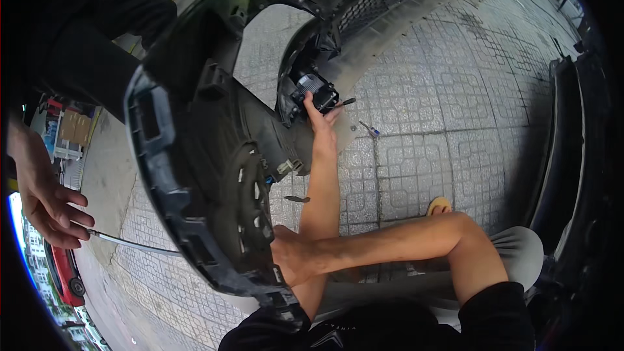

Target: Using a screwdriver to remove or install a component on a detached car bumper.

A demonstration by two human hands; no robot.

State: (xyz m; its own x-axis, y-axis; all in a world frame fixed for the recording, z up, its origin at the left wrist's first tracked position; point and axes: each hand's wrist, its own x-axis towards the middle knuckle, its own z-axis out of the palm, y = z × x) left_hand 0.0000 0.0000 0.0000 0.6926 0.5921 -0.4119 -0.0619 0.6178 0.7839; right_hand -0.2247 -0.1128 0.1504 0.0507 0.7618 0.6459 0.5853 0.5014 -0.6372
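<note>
My left hand [318, 109] is stretched up to a black finned housing [305, 83] in the bumper's far corner, fingers gripping it. A short dark tool or rod [347, 102] sticks out beside those fingers. A large black car bumper [169, 149] arches over the left and top of the view. My right arm crosses over my left one, and my right hand [289, 255] is at the bumper's near section, its fingers hidden. A small blue-handled tool [369, 129] lies on the paving right of my left hand.
A co-worker's hand [57, 214] at the left is by a thin rod [130, 242]. Patterned paving [429, 123] surrounds me. A long black panel [562, 156] stands on the right. A cart with cardboard boxes [75, 127] and a red car [64, 273] are at the far left.
</note>
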